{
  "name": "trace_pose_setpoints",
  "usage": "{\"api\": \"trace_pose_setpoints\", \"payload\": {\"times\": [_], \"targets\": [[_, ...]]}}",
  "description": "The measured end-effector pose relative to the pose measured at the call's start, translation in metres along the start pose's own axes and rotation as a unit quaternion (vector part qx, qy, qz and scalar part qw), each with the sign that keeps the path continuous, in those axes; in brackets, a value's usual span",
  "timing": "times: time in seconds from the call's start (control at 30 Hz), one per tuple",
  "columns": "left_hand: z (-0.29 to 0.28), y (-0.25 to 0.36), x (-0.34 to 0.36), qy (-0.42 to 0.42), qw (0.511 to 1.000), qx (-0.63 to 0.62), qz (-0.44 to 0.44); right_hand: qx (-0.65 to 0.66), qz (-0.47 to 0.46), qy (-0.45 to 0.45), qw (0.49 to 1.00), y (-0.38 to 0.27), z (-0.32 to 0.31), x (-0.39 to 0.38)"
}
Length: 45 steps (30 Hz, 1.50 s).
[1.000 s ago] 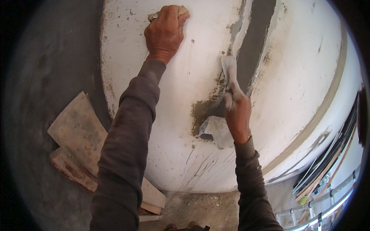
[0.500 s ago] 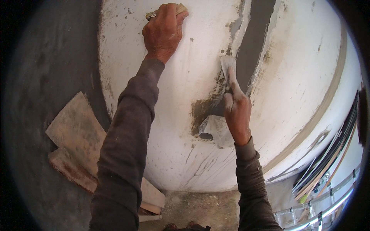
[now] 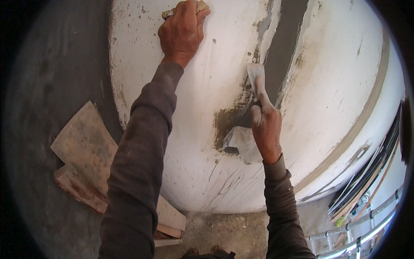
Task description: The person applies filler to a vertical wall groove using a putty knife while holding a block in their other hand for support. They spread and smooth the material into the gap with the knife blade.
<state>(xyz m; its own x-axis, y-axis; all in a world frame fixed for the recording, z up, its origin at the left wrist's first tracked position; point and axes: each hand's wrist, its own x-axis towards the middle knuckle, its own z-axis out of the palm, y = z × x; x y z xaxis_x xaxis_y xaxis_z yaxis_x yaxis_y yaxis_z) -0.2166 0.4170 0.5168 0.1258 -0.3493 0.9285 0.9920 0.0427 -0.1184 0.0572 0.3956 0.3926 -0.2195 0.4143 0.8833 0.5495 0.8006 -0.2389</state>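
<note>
In front of me is a white wall (image 3: 196,129) with smears and a grey vertical strip (image 3: 282,47). High on its left part, my left hand (image 3: 182,32) is closed round a pale tan block (image 3: 202,6), mostly hidden by the fingers. My right hand (image 3: 266,125), whitened with dust or paste, grips a putty knife (image 3: 255,72). Its index finger lies along the whitish blade, which rests at the strip's left edge; the handle is hidden. Beside that hand, a crumpled whitish sheet (image 3: 245,144) partly covers a dark recess (image 3: 231,150).
Stained boards (image 3: 88,146) lean at the lower left, beside a dark grey wall (image 3: 56,77). A pale plank (image 3: 170,216) stands near the concrete floor (image 3: 224,233). At the lower right are long strips and pipes (image 3: 371,172) and a metal ladder-like frame (image 3: 362,237).
Little differs. The view has shifted slightly. My right hand and the putty knife sit a touch lower against the wall's marks; my left hand keeps its hold on the block.
</note>
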Motion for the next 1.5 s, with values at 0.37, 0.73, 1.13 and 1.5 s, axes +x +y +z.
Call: {"api": "trace_pose_setpoints", "payload": {"times": [0.37,0.73,1.13,1.5], "targets": [[-0.013,0.02,0.015,0.006,0.997,-0.066,-0.038,-0.017,0.034,-0.07,0.997,0.005,-0.006,-0.013],[-0.015,0.023,0.012,-0.001,0.998,-0.059,-0.023,-0.038,0.066,-0.062,0.995,0.001,0.001,-0.02],[-0.015,0.022,0.013,0.014,0.999,-0.051,-0.013,-0.035,0.022,-0.014,0.999,0.005,0.006,-0.001],[-0.016,0.023,0.014,0.008,0.995,-0.085,-0.043,-0.018,0.011,-0.026,0.999,0.005,0.001,-0.002]]}}
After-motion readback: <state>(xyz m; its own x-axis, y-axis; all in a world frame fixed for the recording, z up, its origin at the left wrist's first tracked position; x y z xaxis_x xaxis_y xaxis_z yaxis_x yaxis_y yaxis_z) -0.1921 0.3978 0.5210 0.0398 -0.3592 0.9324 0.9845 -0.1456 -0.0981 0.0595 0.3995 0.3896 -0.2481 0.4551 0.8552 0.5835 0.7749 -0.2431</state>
